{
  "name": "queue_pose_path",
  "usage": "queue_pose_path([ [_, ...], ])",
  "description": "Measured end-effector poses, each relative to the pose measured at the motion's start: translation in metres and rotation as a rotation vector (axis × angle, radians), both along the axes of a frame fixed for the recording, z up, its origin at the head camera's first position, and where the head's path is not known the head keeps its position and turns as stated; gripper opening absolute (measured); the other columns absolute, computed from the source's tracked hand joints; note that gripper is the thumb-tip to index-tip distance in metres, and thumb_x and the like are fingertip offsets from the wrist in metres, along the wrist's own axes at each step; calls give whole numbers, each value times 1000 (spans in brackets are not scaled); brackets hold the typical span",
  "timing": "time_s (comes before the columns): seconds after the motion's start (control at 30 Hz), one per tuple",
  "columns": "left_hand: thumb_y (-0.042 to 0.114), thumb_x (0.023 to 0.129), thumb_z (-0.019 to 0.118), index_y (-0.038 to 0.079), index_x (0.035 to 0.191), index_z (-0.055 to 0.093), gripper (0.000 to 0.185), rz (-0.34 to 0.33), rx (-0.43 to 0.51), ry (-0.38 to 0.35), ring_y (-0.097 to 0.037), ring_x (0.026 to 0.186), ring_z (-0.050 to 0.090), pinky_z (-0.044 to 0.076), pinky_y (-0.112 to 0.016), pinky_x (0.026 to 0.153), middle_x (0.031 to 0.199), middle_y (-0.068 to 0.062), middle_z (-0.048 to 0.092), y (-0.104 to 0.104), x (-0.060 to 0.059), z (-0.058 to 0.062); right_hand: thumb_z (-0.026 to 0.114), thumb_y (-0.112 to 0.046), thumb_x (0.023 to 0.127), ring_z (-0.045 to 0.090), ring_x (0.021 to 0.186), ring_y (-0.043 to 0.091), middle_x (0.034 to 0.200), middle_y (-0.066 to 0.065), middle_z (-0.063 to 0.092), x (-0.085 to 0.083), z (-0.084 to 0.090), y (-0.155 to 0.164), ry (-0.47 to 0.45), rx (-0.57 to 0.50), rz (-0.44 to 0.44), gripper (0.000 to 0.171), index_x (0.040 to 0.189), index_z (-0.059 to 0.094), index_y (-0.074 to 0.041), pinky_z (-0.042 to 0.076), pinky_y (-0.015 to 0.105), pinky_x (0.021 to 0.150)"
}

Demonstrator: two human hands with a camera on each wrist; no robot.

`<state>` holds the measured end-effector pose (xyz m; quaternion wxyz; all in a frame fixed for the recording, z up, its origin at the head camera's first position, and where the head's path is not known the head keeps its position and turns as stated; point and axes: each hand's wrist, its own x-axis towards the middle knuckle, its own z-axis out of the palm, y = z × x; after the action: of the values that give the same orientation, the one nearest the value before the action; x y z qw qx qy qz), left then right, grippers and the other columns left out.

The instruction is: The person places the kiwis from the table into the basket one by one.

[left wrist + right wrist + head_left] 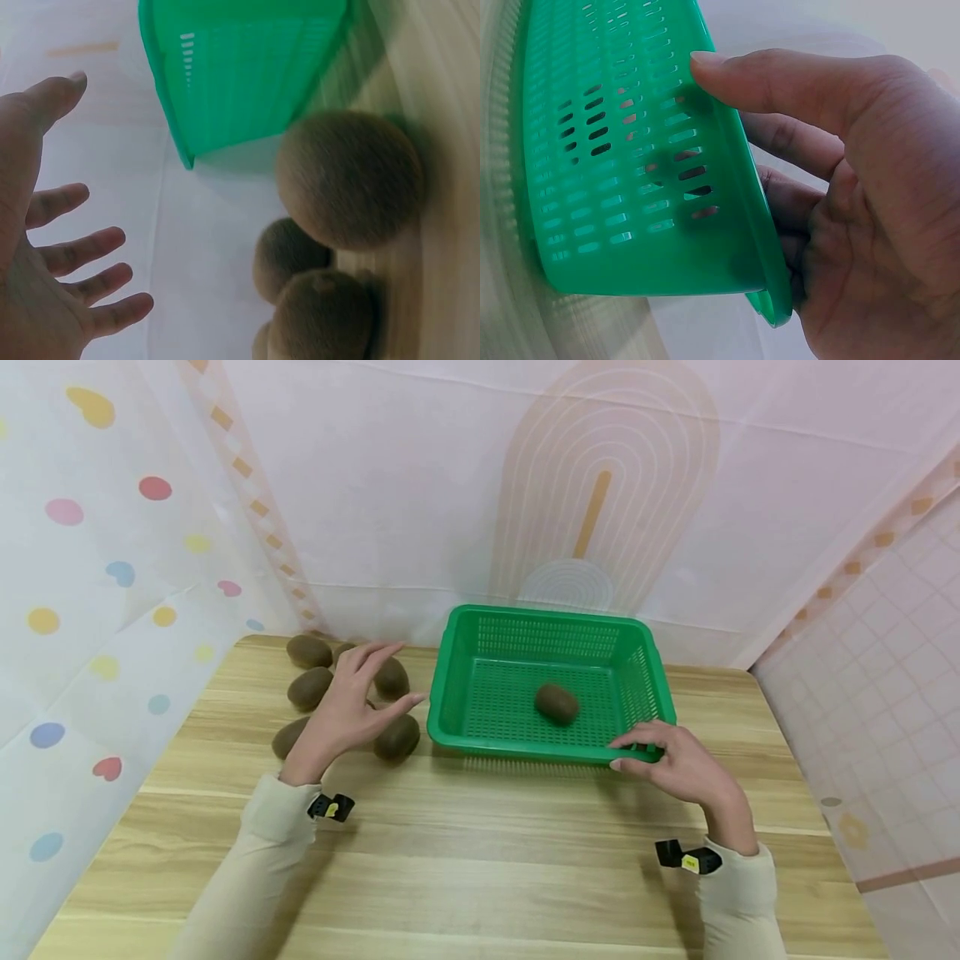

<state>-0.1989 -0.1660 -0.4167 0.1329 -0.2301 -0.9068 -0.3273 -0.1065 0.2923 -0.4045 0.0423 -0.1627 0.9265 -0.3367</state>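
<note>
A green plastic basket (547, 752) stands on the table, and one brown kiwi (557, 704) lies on its floor. My right hand (678, 762) grips the near right corner of the rim, thumb outside and fingers inside, as the right wrist view also shows. Over a group of kiwis left of the basket hovers my left hand (348, 706), thumb and fingers spread apart with nothing between them. Near its thumb sits a kiwi (397, 737). In the left wrist view the closest kiwi (350, 180) lies apart from the fingers. My left hand partly hides several kiwis.
More kiwis, such as the far left kiwi (309, 652), lie at the table's back left. A patterned cloth (390, 485) rises behind the wood-grain table (480, 860) and along both sides. Each wrist wears a small black camera.
</note>
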Motion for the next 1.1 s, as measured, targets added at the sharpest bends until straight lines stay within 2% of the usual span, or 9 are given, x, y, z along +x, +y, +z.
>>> queue_pose_path([
  [0.23, 38, 87, 83, 18, 156, 43, 82, 13, -37, 21, -39, 145, 30, 34, -63, 113, 156, -15, 40, -15, 3, -9, 79, -22, 91, 58, 123, 33, 108, -1, 77, -1, -1, 0, -22, -6, -6, 17, 108, 80, -22, 28, 65, 119],
  [0.4, 38, 85, 84, 16, 157, 41, 87, 48, -52, 20, -42, 146, 27, 34, -68, 110, 159, -19, 36, -26, 6, -16, 78, -23, 92, 57, 126, 34, 108, -1, 76, -1, -1, 1, -22, -6, -5, 17, 109, 80, -23, 30, 66, 118],
  [0.57, 40, 84, 85, 17, 158, 39, 90, 102, -60, -24, -45, 151, 21, 30, -73, 111, 163, -19, 31, -37, 9, -22, 79, -22, 91, 57, 126, 35, 108, -1, 77, -1, -1, 1, -23, -11, -3, 17, 108, 80, -23, 26, 67, 120],
  [0.77, 39, 85, 84, 16, 160, 36, 92, 135, -67, -69, -48, 151, 18, 26, -73, 113, 162, -23, 29, -51, 14, -28, 78, -23, 92, 59, 120, 30, 109, -2, 77, -1, -1, 1, -21, -3, -9, 17, 108, 80, -24, 32, 64, 117],
  [1.0, 45, 89, 79, 16, 163, 28, 95, 160, -76, -117, -48, 150, 18, 30, -73, 109, 164, -22, 25, -69, 23, -38, 79, -23, 91, 54, 131, 38, 110, 1, 77, -1, -2, 1, -30, -11, -9, 17, 108, 80, -22, 21, 67, 123],
  [1.1, 45, 89, 79, 13, 163, 28, 95, 179, -68, -125, -52, 148, 18, 30, -76, 107, 163, -25, 26, -75, 27, -43, 79, -24, 92, 55, 130, 38, 111, 1, 77, -2, -3, 1, -32, -8, -9, 17, 109, 80, -23, 22, 67, 122],
])
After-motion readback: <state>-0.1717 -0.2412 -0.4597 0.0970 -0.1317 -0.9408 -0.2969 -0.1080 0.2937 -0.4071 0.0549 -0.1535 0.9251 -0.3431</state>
